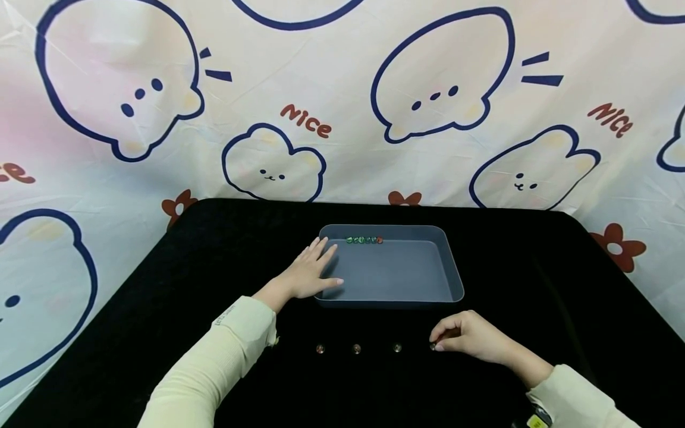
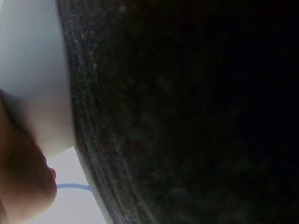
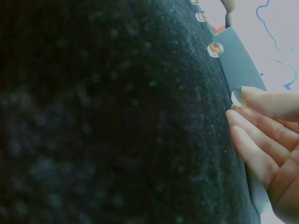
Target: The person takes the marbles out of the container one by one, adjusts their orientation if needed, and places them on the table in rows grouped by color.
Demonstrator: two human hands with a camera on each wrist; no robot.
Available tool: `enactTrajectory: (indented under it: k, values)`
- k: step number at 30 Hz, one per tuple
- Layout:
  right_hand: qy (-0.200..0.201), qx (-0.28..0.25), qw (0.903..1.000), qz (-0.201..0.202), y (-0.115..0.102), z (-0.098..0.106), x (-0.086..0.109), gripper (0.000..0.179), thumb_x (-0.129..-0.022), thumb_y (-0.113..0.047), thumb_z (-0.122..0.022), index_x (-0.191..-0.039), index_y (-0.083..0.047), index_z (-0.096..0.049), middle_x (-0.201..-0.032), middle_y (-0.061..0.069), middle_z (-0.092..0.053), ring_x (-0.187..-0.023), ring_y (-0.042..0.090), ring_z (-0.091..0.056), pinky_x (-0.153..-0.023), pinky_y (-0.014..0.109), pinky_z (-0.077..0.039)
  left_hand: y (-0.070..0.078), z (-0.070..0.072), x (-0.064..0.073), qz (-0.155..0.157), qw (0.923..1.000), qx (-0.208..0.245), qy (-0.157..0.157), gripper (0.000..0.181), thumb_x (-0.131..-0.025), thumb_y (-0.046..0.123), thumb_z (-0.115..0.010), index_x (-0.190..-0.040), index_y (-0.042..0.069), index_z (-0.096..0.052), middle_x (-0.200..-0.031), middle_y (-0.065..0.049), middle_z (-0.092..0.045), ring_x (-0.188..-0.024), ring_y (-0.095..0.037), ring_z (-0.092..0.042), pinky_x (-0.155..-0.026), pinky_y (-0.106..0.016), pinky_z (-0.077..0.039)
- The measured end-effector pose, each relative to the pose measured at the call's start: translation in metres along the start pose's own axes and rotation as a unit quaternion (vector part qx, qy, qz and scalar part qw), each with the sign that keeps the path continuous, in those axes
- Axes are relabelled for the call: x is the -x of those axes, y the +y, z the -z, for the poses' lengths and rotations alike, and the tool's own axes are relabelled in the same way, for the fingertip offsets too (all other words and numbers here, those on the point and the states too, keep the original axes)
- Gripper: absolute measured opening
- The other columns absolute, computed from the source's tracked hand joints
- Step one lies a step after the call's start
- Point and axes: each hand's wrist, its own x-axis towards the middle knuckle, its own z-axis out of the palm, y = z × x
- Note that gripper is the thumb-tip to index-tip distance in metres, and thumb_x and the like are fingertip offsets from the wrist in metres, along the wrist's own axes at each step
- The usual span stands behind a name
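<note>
My right hand (image 1: 473, 337) pinches a clear glass marble (image 3: 238, 96) between thumb and forefinger, low over the black cloth in front of the tray. To its left in the head view, three more glass marbles, one of them the nearest marble (image 1: 397, 348), lie spaced out in a row. My left hand (image 1: 305, 274) rests with spread fingers on the left rim of a grey-blue rectangular tray (image 1: 396, 273). Inside the tray, along its far wall, sits a row of several green marbles (image 1: 361, 240) with an orange-red marble (image 1: 380, 240) at the right end.
Black cloth (image 1: 535, 285) covers the table under everything. Behind it hangs a pale curtain (image 1: 342, 71) printed with cartoon bears and flowers. A dark band with a yellow-green face (image 1: 537, 421) sits at my right wrist.
</note>
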Motion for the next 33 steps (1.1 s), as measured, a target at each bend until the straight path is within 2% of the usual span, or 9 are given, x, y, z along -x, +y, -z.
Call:
enactTrajectory:
  k: [6,15,22,33]
  values:
    - [0.009,0.036,0.9992,0.013,0.0019,-0.0010,-0.0008,0.007,-0.076,-0.013,-0.065,-0.081,-0.010,-0.067,-0.080,-0.005,-0.064,-0.070,0.007,-0.060,-0.057,0.025,-0.048,-0.0003,0.0007,-0.0006,-0.002,1.0000,0.003,-0.001,0.079,-0.082,0.057,-0.040,-0.140,0.014,-0.007,-0.143,-0.011,0.004,-0.128,-0.022,0.011,-0.102,-0.040,0.001]
    - [0.017,0.086,0.9960,-0.018,-0.0032,-0.0021,-0.0008,0.006,-0.073,-0.012,-0.067,-0.078,-0.014,-0.068,-0.079,-0.009,-0.063,-0.072,0.005,-0.058,-0.060,0.023,-0.047,-0.0019,-0.0024,-0.0023,-0.002,1.0000,0.004,0.001,0.080,-0.082,0.058,-0.040,-0.140,0.014,-0.008,-0.144,-0.010,0.004,-0.128,-0.022,0.010,-0.102,-0.040,0.000]
    - [0.032,0.104,0.9939,-0.018,-0.0043,-0.0047,0.0005,0.008,-0.071,-0.011,-0.068,-0.078,-0.016,-0.068,-0.079,-0.011,-0.062,-0.074,0.005,-0.058,-0.063,0.022,-0.047,-0.0017,-0.0021,-0.0020,-0.001,1.0000,-0.003,0.003,0.080,-0.082,0.059,-0.040,-0.140,0.014,-0.007,-0.144,-0.011,0.003,-0.128,-0.022,0.010,-0.102,-0.039,0.000]
    - [0.033,0.104,0.9941,-0.001,-0.0068,-0.0039,-0.0002,0.006,-0.072,-0.014,-0.068,-0.079,-0.015,-0.067,-0.080,-0.008,-0.062,-0.072,0.004,-0.057,-0.059,0.022,-0.047,0.0001,0.0005,0.0009,-0.002,1.0000,0.005,0.004,0.080,-0.082,0.057,-0.041,-0.140,0.014,-0.007,-0.144,-0.011,0.004,-0.128,-0.021,0.011,-0.102,-0.039,0.001]
